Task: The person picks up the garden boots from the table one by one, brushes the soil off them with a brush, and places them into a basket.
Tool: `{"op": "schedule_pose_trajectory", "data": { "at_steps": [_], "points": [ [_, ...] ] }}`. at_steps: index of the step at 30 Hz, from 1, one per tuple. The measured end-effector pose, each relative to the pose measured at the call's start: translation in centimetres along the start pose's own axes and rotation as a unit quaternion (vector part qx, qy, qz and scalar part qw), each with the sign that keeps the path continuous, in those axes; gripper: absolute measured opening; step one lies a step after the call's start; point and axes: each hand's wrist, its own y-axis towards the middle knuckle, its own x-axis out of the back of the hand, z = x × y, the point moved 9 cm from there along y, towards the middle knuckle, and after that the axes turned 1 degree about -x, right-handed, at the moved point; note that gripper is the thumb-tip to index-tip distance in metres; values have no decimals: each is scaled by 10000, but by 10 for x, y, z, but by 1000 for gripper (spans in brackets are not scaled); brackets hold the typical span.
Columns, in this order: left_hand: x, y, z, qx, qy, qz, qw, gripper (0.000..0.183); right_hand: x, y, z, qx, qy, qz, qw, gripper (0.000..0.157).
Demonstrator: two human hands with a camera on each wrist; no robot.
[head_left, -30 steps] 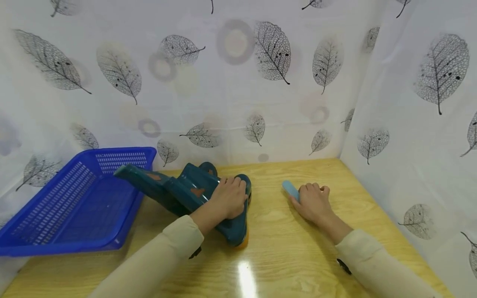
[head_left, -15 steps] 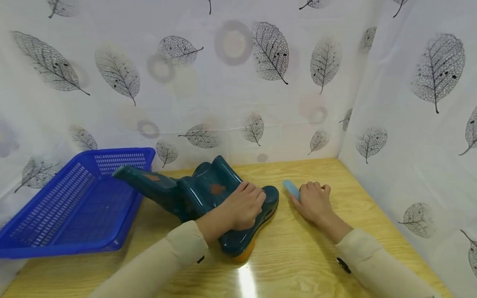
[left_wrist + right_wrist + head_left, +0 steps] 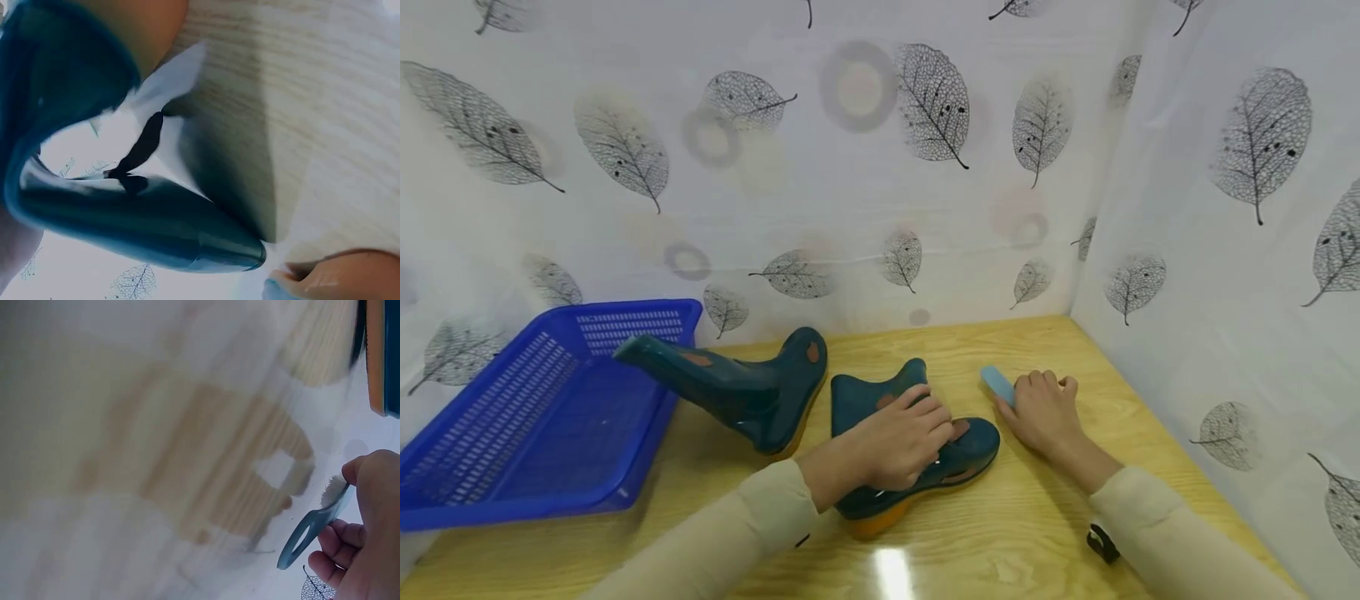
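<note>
In the head view my left hand (image 3: 904, 440) grips a dark teal rubber boot (image 3: 979, 443) with an orange-yellow sole, its toe pointing right. My fingers lie over the ankle and hide part of it. A matching boot (image 3: 733, 387) lies to the left, its shaft overlapping the basket's edge in this view; whether they touch I cannot tell. On the right, my right hand (image 3: 1045, 417) holds a light blue brush (image 3: 997, 385). The right wrist view shows the brush (image 3: 315, 517) with white bristles and a slotted handle, pinched between thumb and fingers. Boot surfaces (image 3: 144, 225) fill much of the left wrist view.
A blue plastic basket (image 3: 587, 417) with perforated walls stands at the left of the wood-grain table (image 3: 1022, 533). White leaf-print sheeting (image 3: 865, 175) hangs behind and on the right side. Both forearms wear pale sleeves (image 3: 752, 517).
My left hand has drawn one boot rightward away from the other, turning its toe toward the right. The second boot now lies apart on the left. My right hand has stayed about still with the brush.
</note>
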Motion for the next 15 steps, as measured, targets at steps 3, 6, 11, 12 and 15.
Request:
{"op": "schedule_pose_trajectory", "data": {
  "at_steps": [3, 6, 11, 12, 15],
  "points": [
    [0, -4, 1, 122, -80, -259, 9996, 22, 2, -2, 2, 84, -112, -40, 9999, 45],
    [-1, -10, 6, 382, -314, -496, 9975, 29, 4, -5, 4, 150, -188, -62, 9997, 45],
    [-6, -22, 11, 762, -766, -540, 9927, 45, 7, -9, 4, 286, -202, -154, 9993, 43],
    [-7, -24, 12, 792, -804, -512, 9923, 47, 8, -10, 4, 320, -204, -184, 9991, 43],
    [-10, -27, 12, 826, -803, -391, 9926, 52, 10, -13, 5, 428, -238, -311, 9983, 42]
  ]
}}
